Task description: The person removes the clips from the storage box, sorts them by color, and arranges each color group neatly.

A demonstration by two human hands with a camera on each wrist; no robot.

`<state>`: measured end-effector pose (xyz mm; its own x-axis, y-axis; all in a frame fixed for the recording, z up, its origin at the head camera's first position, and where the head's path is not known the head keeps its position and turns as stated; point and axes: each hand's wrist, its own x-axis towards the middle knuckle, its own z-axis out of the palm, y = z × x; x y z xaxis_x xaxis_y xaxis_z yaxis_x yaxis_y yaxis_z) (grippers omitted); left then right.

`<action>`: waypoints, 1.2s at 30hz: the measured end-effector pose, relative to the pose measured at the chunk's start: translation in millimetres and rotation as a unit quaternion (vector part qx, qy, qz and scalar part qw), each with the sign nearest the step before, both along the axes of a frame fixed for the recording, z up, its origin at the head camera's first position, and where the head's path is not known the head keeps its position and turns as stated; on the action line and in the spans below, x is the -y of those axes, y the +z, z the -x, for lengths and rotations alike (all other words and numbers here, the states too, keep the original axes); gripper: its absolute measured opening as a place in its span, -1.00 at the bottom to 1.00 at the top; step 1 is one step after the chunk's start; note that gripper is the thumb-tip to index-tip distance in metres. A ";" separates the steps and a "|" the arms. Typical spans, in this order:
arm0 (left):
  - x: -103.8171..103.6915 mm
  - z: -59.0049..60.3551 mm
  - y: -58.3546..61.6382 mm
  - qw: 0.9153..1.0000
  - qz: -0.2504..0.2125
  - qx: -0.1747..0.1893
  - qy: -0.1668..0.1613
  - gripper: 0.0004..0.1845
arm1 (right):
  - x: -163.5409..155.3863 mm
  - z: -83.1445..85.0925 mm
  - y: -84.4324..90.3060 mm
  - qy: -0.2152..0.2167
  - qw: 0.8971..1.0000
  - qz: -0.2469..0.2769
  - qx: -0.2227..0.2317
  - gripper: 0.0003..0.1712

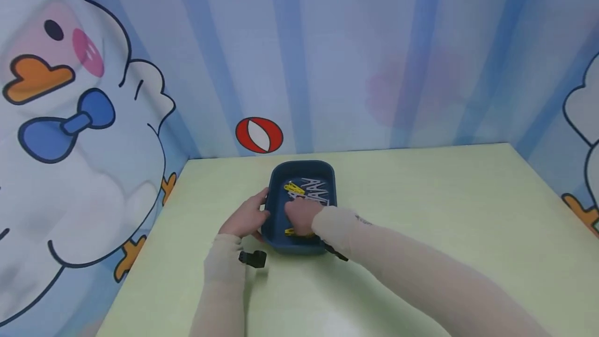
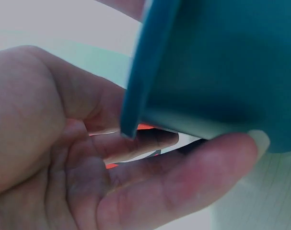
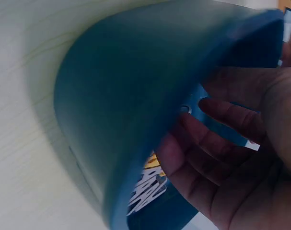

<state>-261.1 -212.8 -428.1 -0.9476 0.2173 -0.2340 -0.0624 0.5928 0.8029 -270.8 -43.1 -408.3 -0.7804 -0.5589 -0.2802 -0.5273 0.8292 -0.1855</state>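
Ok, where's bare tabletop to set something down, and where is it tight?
Bare tabletop spreads right of the blue tray, out to the table's right edge, and a strip lies behind the tray toward the wall. Tight spots: the tray's left side, where the left hand steadies it beside a small black object, and inside, where the right hand reaches among the clothespins.

Tray (image 1: 327, 173) smooth matt plastic; table (image 1: 444, 212) pale, perhaps wood-grain laminate.
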 end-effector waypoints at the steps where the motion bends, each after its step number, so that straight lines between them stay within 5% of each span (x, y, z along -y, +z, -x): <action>1: 3.0 -2.2 0.3 1.000 0.000 0.003 0.006 -0.28 | 4.0 -0.3 -2.7 0.012 1.000 -0.005 -0.007 -0.70; 17: 5.0 -4.0 -1.5 1.000 0.001 0.011 -0.006 -0.27 | 12.7 -1.8 -25.3 0.045 0.995 -0.046 -0.070 -0.82; 26: -1.1 -1.2 0.1 1.000 -0.002 0.011 -0.012 -0.28 | 1.3 3.9 -21.3 -0.002 0.998 0.030 -0.051 -0.80; 36: -2.6 -2.4 2.5 1.000 0.001 0.014 -0.011 -0.28 | -22.2 12.4 11.4 -0.074 0.988 0.132 0.003 -0.72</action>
